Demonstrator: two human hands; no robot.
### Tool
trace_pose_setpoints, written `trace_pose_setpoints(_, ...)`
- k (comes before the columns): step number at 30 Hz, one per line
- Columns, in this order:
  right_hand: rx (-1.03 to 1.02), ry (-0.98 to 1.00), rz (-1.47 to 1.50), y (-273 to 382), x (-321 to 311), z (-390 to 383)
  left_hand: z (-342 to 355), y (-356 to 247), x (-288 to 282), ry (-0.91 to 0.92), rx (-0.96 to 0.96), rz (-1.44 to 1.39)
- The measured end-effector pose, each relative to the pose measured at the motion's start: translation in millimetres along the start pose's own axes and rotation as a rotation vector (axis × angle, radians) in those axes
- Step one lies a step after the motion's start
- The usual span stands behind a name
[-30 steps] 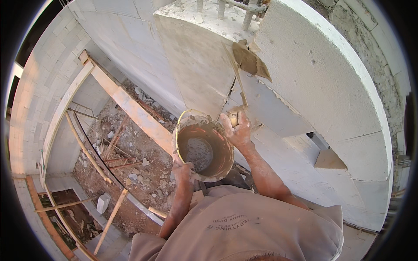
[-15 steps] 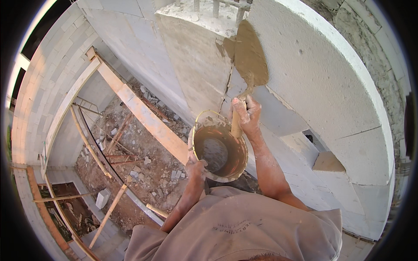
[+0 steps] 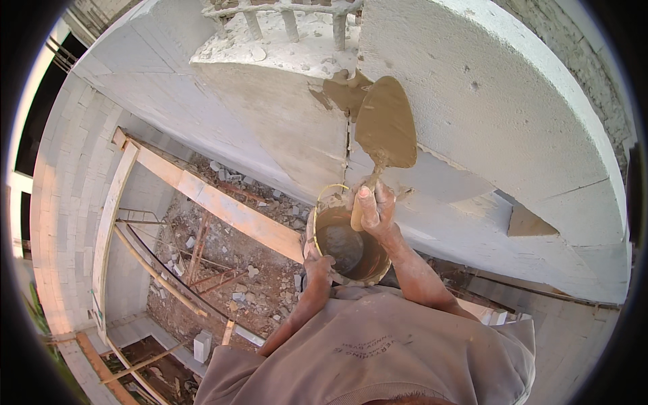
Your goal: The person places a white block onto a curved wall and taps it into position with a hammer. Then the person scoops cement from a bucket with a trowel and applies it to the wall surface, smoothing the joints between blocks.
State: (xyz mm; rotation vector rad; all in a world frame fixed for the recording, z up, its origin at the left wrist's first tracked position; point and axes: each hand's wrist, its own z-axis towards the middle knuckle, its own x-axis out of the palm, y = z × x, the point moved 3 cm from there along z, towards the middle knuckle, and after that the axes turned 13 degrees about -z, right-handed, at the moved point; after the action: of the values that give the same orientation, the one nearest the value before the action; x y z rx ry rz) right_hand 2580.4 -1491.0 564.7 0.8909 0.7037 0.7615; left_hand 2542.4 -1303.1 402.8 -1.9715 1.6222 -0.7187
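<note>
My right hand [image 3: 378, 210] is closed round the handle of a trowel [image 3: 387, 125], its broad blade coated in wet mortar and held up before the wall. Just beyond the blade, a patch of wet mortar [image 3: 347, 91] covers part of a vertical joint between a grey concrete section [image 3: 277, 111] and pale blocks [image 3: 466, 101]. My left hand [image 3: 317, 266] grips the rim of a bucket [image 3: 379, 264] close to my chest. Grey, wet-looking material [image 3: 341, 248] lies at its bottom, and a thin yellow handle [image 3: 316, 216] stands up at its left side.
Rebar [image 3: 290, 27] sticks out of the concrete top. A wall opening [image 3: 533, 219] lies to the right. Below left are a long wooden plank [image 3: 216, 202], rubble-strewn ground [image 3: 250, 293], poles [image 3: 158, 277] and a far block wall [image 3: 67, 202].
The trowel blade has come away from the joint, slightly down and nearer to me, baring the mortar patch behind it. The bucket has shifted right in view as the whole view turned.
</note>
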Motion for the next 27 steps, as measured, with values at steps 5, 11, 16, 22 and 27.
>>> trace_pose_setpoints(5,-0.001,-0.131,-0.096,-31,19,20,52,-22,-9,0.121,0.017,0.060)
trace_pose_setpoints(11,0.076,-0.279,-0.231,-46,26,0,99,-65,-25,0.310,0.036,0.266)
trace_pose_setpoints(16,0.207,-0.558,-0.338,-48,14,-40,155,-65,-41,0.422,0.036,0.301)
trace_pose_setpoints(22,0.173,-0.354,-0.020,14,11,-17,133,-96,-31,0.447,-0.083,0.341)
trace_pose_setpoints(27,0.176,-0.126,-0.179,-9,41,-3,132,-112,-37,0.667,-0.121,0.349)
